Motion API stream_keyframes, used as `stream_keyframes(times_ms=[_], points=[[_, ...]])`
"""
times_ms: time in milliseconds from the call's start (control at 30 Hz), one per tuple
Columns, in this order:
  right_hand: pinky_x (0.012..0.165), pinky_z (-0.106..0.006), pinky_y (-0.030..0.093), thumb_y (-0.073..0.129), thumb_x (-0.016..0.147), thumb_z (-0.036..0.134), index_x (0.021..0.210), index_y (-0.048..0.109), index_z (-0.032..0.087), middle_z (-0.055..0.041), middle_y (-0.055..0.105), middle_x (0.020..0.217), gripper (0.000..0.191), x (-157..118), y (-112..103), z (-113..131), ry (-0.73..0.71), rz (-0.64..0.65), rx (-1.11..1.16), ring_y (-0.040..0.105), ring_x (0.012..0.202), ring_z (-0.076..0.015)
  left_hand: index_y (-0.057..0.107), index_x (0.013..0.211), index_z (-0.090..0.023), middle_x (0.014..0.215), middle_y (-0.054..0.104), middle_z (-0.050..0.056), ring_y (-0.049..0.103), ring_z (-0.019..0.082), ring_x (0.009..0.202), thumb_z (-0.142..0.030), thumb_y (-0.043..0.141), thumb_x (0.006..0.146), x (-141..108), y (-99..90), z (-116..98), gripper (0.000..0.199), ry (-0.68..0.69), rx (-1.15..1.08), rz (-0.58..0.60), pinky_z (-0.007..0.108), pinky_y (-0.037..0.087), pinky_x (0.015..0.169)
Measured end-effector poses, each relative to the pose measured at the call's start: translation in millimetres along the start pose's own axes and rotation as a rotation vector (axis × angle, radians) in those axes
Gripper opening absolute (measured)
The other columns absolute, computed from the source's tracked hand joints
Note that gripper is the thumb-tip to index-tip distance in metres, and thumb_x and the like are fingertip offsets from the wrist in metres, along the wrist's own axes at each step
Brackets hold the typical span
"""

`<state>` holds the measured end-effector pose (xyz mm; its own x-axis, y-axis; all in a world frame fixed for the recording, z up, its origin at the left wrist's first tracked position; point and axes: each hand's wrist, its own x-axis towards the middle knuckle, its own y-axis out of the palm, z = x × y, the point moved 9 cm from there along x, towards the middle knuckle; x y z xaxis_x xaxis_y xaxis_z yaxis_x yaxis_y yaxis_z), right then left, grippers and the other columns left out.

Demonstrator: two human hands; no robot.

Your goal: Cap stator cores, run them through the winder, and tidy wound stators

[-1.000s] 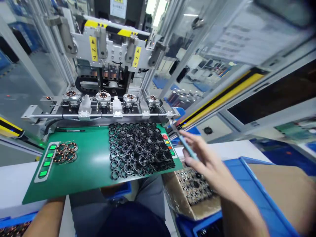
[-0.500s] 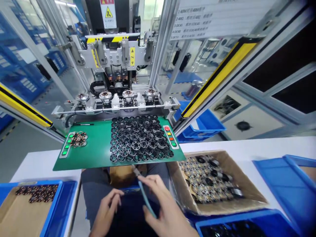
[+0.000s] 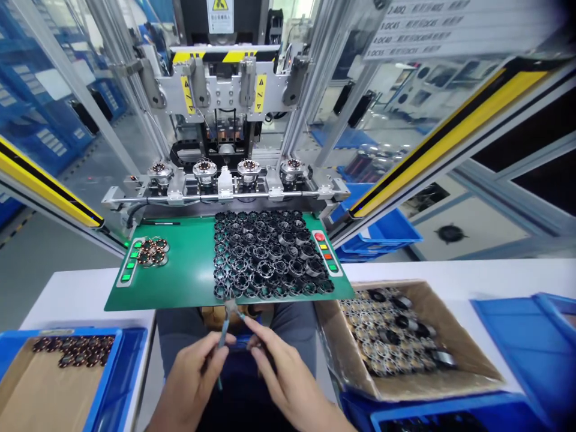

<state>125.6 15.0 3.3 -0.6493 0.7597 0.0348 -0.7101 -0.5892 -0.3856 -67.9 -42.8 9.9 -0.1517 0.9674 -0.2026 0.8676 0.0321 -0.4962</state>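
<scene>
A pair of pliers (image 3: 231,306) with blue-green handles is held in front of my lap, its metal head by the front edge of the green work plate (image 3: 184,282). My left hand (image 3: 193,372) pinches one handle between thumb and fingers. Curled at the other handle is my right hand (image 3: 283,372), its index finger along it; its lower fingers are partly hidden. Just beyond the pliers' head, black ring-shaped cores (image 3: 265,270) cover the right part of the plate. Copper-wound stators (image 3: 153,252) lie at the plate's left end.
Behind the plate, a machine fixture (image 3: 225,192) carries several wound stators. Yellow light-curtain posts (image 3: 49,183) (image 3: 450,141) flank the plate. A cardboard box (image 3: 432,384) of ring parts is on the right; a blue tray (image 3: 96,384) with wound stators is on the left. Buttons (image 3: 319,237) sit at the plate's right end.
The pliers, earlier in my right hand alone, are now between both hands with the handles apart. My left hand has come in and taken one handle. The view has shifted slightly.
</scene>
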Motion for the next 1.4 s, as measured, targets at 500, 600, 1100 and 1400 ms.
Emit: stream_keyframes(times_ms=[500,600,1100,1400], points=[[0.104,-0.031,0.067,0.055,0.119,0.028,0.139,0.086,0.021,-0.0117,0.092,0.124,0.037,83.2,109.5,-38.8,0.009,0.092,-0.037,0.09,0.11,-0.0243,0.09,0.114,-0.026,0.097,0.086,0.004,0.081,0.02,0.077,-0.06,0.055,0.12,56.6,-92.8,73.2,0.049,0.16,0.387,-0.353,0.03,0.061,0.077],[0.088,-0.029,0.066,0.06,0.117,0.029,0.15,0.083,0.024,-0.0087,0.093,0.106,0.041,77.9,93.2,-40.1,0.049,0.123,-0.104,0.089,0.088,-0.024,0.088,0.103,-0.025,0.084,0.077,0.002,0.072,0.017,0.067,-0.061,0.055,0.119,67.1,-85.8,75.8,0.051,0.13,0.395,-0.38,0.029,0.055,0.071],[0.118,-0.048,0.061,0.068,0.118,0.027,0.174,0.058,0.016,-0.0176,0.083,0.139,0.058,373.9,-79.4,135.1,-0.045,0.134,-0.951,0.08,0.131,-0.0299,0.081,0.143,-0.021,0.148,0.071,0.017,0.059,0.039,0.145,-0.046,0.081,0.106,289.7,-299.0,-103.8,0.045,0.222,1.069,-0.466,0.047,0.053,0.116],[0.108,-0.051,0.07,0.082,0.112,0.044,0.148,0.074,0.016,-0.0152,0.075,0.149,0.046,489.1,-56.8,94.0,0.279,0.364,-1.056,0.078,0.128,-0.0299,0.089,0.129,-0.017,0.145,0.072,0.022,0.056,0.045,0.148,-0.061,0.083,0.101,386.0,-307.9,-54.2,0.053,0.161,1.182,-0.119,0.049,0.051,0.121]])
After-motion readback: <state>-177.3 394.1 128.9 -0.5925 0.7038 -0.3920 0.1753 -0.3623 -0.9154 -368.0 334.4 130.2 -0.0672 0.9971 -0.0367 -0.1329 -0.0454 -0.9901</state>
